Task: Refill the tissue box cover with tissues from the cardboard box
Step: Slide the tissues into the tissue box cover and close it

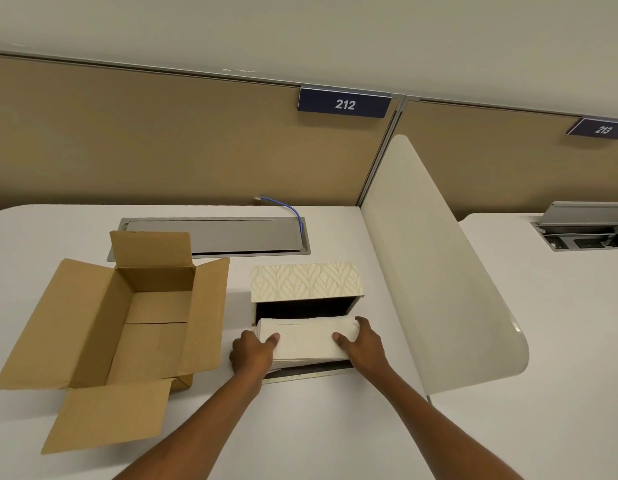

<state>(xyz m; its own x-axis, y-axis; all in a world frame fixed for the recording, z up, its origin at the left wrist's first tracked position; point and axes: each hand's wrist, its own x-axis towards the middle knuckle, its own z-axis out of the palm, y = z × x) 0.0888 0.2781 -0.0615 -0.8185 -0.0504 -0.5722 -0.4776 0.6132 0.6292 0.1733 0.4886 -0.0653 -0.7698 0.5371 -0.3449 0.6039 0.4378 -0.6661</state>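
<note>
Both hands are holding a tissue stack at the mouth of the tissue box cover.

The left hand [254,355] and right hand [364,344] are each gripping an end of the white tissue stack [306,339], thumbs lying on top, with the stack's far edge sitting at the dark open side of the leaf-patterned tissue box cover [306,282]. The cover is resting on the white counter [335,438], at about 12 o'clock from the hands. The cardboard box [127,320] is standing at 9 o'clock of the cover, just beside it, flaps spread open. A blue cable [287,210] is curving out of the grey cable hatch [214,235] at 12 o'clock of the box.
</note>
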